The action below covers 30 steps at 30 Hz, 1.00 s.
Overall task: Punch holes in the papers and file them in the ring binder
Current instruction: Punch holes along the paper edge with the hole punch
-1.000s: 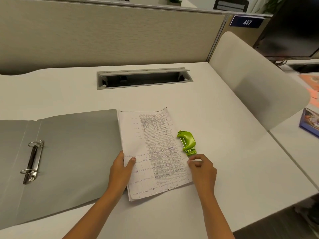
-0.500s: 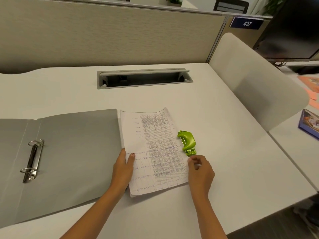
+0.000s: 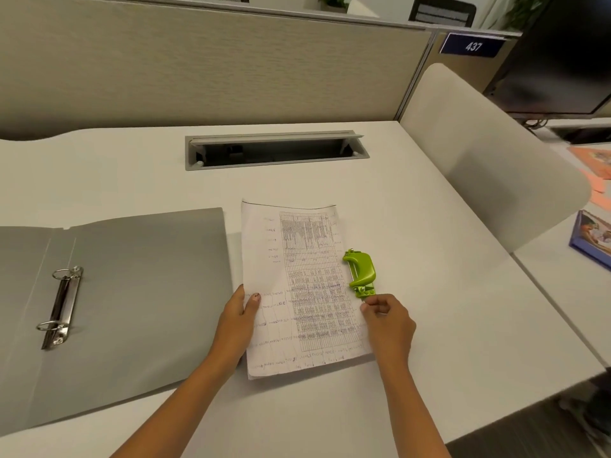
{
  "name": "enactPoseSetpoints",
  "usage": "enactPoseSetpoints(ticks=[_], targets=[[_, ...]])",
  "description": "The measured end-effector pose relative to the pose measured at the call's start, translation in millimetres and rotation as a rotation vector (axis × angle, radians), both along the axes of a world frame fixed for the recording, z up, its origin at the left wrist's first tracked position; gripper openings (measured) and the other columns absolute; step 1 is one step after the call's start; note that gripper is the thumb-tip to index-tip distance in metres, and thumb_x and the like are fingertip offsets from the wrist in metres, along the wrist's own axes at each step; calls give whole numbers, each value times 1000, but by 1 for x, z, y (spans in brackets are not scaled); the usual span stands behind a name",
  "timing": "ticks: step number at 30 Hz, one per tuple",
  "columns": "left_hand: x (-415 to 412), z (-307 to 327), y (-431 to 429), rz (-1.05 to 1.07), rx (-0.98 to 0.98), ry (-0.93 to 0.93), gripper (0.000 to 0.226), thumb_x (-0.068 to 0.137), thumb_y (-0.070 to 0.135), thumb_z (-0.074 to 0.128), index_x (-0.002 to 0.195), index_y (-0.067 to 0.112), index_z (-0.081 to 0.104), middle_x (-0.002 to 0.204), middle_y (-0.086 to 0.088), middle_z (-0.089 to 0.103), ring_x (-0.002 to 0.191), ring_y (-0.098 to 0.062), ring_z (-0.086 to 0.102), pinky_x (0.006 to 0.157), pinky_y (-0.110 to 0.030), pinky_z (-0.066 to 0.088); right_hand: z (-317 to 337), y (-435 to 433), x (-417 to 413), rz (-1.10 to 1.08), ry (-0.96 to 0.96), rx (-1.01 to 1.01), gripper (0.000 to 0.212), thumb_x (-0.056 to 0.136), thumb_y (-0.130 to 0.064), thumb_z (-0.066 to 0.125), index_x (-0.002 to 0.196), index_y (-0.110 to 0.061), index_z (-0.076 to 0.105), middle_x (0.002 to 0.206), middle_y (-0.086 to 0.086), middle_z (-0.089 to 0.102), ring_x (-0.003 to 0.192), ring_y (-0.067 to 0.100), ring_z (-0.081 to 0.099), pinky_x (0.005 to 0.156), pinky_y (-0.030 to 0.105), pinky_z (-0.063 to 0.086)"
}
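Papers (image 3: 297, 292) lie flat, long axis running away from the person, with the open ring binder (image 3: 132, 309) just to their left. The left hand (image 3: 243, 314) grips their left edge. The right hand (image 3: 386, 320) pinches their right edge, just below the green hole punch (image 3: 361, 272) seated on that edge.

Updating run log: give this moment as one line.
left hand: grips white printed papers | right hand: pinches their edge | green plastic punch: beside | grey ring binder: open

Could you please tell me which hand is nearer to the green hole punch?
Right. The right hand sits just short of the near end of the green hole punch; the left hand holds the stack of papers at its opposite, left edge.
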State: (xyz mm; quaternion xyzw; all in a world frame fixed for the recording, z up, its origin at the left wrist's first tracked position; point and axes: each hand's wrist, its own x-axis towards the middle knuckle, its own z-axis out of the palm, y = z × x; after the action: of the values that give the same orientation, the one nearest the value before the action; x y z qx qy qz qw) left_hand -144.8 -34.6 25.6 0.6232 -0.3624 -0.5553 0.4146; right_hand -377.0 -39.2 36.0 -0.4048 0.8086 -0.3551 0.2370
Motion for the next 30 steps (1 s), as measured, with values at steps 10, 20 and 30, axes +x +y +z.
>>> enactPoseSetpoints(ticks=[10, 20, 30], targets=[[3, -7, -9, -58, 72, 35, 23, 100, 28, 47, 119, 30, 60, 111, 3, 72, 100, -22, 69, 90, -50, 54, 4, -35, -6, -70, 9, -168, 16, 93, -16, 55, 108, -13, 61, 108, 7, 58, 97, 22, 58, 80, 30, 47], [8, -4, -19, -95, 78, -63, 26, 100, 25, 48, 122, 23, 60, 112, 3, 71, 98, -19, 69, 90, -46, 55, 27, -112, -13, 294, -24, 131, 27, 90, -32, 61, 102, -10, 71, 97, 0, 68, 89, 13, 56, 78, 24, 40], [11, -2, -26, -159, 61, -150, 29, 101, 25, 45, 128, 27, 54, 118, 5, 67, 106, -19, 65, 93, -45, 53, 16, -126, -7, 264, -75, 134, 23, 85, -27, 67, 99, -10, 67, 92, -3, 64, 89, 13, 58, 76, 25, 47]])
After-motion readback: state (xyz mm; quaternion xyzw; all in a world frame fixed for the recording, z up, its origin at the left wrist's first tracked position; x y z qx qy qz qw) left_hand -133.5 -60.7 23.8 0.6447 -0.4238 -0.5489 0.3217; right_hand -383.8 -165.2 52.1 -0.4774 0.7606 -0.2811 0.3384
